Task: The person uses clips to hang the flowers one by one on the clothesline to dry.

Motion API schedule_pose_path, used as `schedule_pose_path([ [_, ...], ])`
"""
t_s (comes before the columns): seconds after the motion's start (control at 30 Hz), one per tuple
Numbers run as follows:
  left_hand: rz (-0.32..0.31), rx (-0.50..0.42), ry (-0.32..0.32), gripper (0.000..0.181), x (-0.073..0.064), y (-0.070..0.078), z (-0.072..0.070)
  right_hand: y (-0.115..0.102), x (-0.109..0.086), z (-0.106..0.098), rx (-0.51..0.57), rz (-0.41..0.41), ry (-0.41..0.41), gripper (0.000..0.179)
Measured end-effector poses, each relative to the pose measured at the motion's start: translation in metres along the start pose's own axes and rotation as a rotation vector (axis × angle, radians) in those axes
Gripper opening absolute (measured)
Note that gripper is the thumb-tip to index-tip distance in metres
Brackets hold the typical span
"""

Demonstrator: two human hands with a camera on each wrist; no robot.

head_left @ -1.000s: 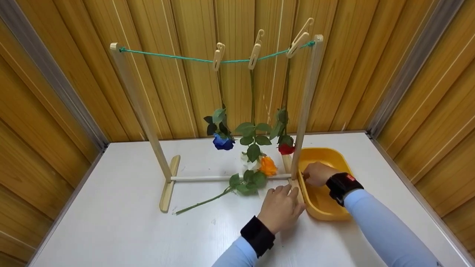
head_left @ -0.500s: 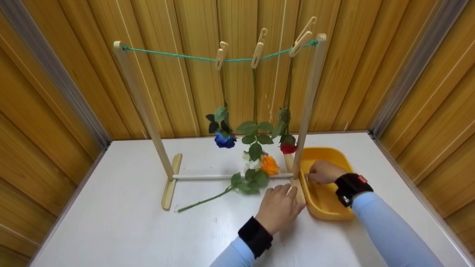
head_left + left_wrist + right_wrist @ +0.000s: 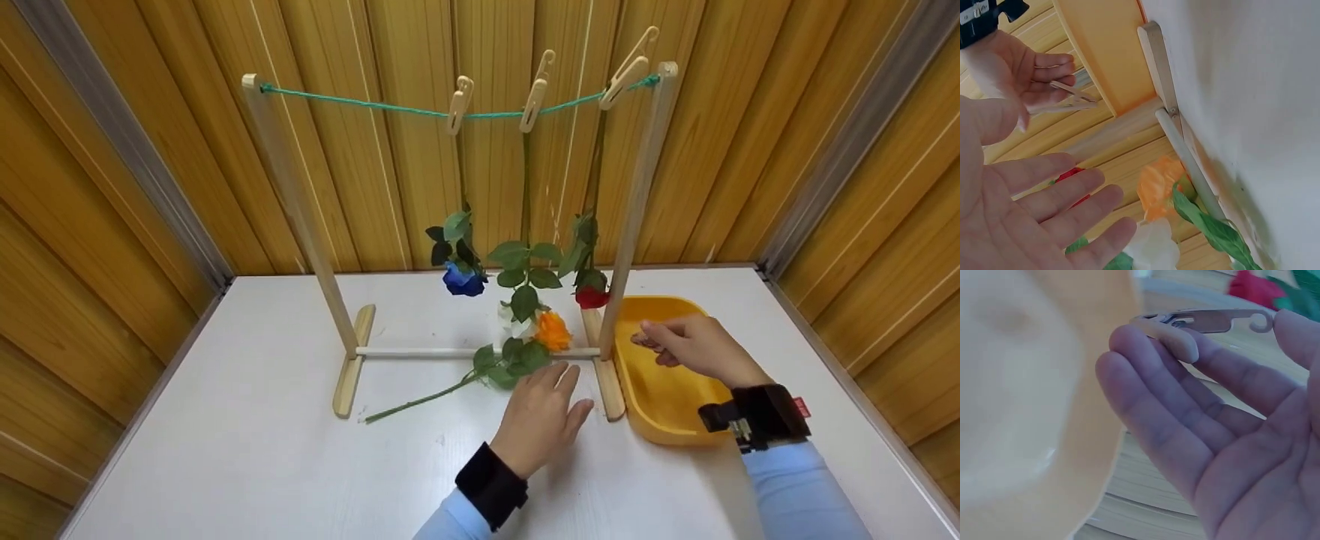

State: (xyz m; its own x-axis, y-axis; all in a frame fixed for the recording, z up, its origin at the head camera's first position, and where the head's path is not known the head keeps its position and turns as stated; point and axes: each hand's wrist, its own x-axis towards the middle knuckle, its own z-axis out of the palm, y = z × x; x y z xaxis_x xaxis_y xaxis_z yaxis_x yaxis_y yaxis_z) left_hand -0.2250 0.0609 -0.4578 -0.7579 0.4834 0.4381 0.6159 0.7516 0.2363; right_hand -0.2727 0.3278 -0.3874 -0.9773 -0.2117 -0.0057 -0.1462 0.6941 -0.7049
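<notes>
In the head view, my right hand (image 3: pixel 694 346) is raised over the yellow tub (image 3: pixel 637 420). It holds a beige clothespin (image 3: pixel 1202 320) by thumb and fingers, seen clearly in the right wrist view. My left hand (image 3: pixel 536 420) hovers with fingers spread just in front of an orange rose (image 3: pixel 553 331), holding nothing. That rose lies with its head at the rack's bottom rod (image 3: pixel 416 352) and its stem pointing front left. Upside down from pegs on the green line (image 3: pixel 352 103) hang a blue rose (image 3: pixel 463 279), a white rose (image 3: pixel 514 321) partly hidden by leaves, and a red rose (image 3: pixel 592 298).
The wooden rack has a left post (image 3: pixel 300 217) and a right post (image 3: pixel 641 202) on flat feet. Its right foot (image 3: pixel 611 394) stands against the tub. Wood-patterned panels (image 3: pixel 390 195) enclose the white table (image 3: pixel 247 420) at the back and sides.
My right hand has lifted from inside the tub, bringing up the clothespin. My left hand has moved left, off the rack's right foot toward the orange rose. The view has shifted slightly.
</notes>
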Motion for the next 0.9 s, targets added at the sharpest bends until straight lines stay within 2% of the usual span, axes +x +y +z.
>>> schedule_pose_path([
  [0.13, -0.048, -0.055, -0.012, 0.049, -0.008, -0.009, -0.005, -0.014, -0.012, 0.003, 0.003, -0.031, 0.073, 0.046],
  [0.27, -0.073, -0.104, 0.017, 0.05, -0.015, -0.018, -0.01, -0.026, -0.022, 0.015, 0.034, -0.091, 0.11, 0.035],
  [0.43, -0.1, -0.16, 0.08, 0.049, -0.023, -0.024, -0.016, -0.036, -0.029, 0.039, 0.12, -0.145, 0.135, 0.021],
  [0.57, -0.114, -0.165, 0.101, 0.048, -0.028, -0.026, -0.017, -0.04, -0.031, 0.059, 0.181, -0.156, 0.158, 0.018],
  [0.67, -0.12, -0.164, 0.109, 0.048, -0.03, -0.027, -0.017, -0.041, -0.031, 0.072, 0.228, -0.174, 0.155, 0.017],
  [0.77, -0.124, -0.181, 0.124, 0.048, -0.03, -0.027, -0.018, -0.042, -0.031, 0.084, 0.278, -0.158, 0.136, 0.014],
  [0.9, -0.097, -0.197, 0.158, 0.049, -0.03, -0.026, -0.018, -0.043, -0.033, 0.097, 0.321, -0.155, 0.098, 0.011],
])
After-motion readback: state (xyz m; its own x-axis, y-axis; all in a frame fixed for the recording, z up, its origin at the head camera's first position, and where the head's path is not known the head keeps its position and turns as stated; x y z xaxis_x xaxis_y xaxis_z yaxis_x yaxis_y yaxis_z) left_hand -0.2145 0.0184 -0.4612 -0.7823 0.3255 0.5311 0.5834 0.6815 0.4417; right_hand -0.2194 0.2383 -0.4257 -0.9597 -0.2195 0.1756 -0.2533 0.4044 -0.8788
